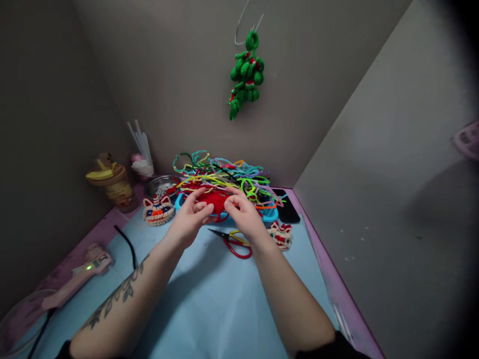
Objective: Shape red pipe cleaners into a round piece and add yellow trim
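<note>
My left hand (190,215) and my right hand (243,214) are raised in front of a blue basket (271,215). Between their fingertips they hold a soft red woven piece (215,200), with a short red loop hanging below it. Both thumbs press on its near side; what exactly it is I cannot make out. Scissors (239,252) with red and yellow handles lie partly spread on the table below, close to my right wrist. A cream woven animal-face piece (157,211) sits left of my hands, and a similar one (281,236) is partly behind my right wrist.
Tangled colourful cords (239,172) fill the basket. Behind on the left are a metal bowl (161,185) and a lidded cup (116,184). A pink glue gun (80,276) lies left, its green light lit. A phone (289,209) lies right; a green woven ornament (247,75) hangs on the wall.
</note>
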`<control>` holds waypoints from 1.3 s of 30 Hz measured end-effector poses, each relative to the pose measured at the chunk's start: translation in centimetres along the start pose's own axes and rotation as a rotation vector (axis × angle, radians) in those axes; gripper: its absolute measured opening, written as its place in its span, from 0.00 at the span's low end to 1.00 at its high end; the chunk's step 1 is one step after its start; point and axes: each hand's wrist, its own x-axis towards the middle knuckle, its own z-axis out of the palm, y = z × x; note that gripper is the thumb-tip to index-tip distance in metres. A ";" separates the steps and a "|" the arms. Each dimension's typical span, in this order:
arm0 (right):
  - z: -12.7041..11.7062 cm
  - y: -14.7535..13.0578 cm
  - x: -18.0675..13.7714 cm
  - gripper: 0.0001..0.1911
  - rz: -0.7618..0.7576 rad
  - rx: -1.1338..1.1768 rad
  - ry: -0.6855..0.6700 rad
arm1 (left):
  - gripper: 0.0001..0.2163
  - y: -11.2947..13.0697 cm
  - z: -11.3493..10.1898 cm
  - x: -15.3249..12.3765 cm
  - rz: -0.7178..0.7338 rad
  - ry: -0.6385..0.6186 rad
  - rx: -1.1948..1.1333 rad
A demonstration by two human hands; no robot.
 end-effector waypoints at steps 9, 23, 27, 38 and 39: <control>0.5 0.3 -0.1 0.10 -0.008 -0.001 -0.018 | 0.33 -0.2 0.3 -0.1 -0.004 0.065 0.001; 1.3 0.6 -0.2 0.11 0.009 -0.067 -0.026 | 0.31 -0.4 0.8 0.0 0.029 0.237 0.027; 1.2 0.6 -0.2 0.09 0.015 -0.074 -0.026 | 0.31 -0.4 0.6 0.1 0.022 0.243 0.023; 1.1 0.7 -0.1 0.10 0.028 -0.047 -0.038 | 0.32 -0.9 0.4 0.3 0.027 0.224 0.065; 1.0 0.8 -0.1 0.10 0.031 -0.046 -0.032 | 0.32 -0.8 0.4 0.3 0.026 0.223 0.074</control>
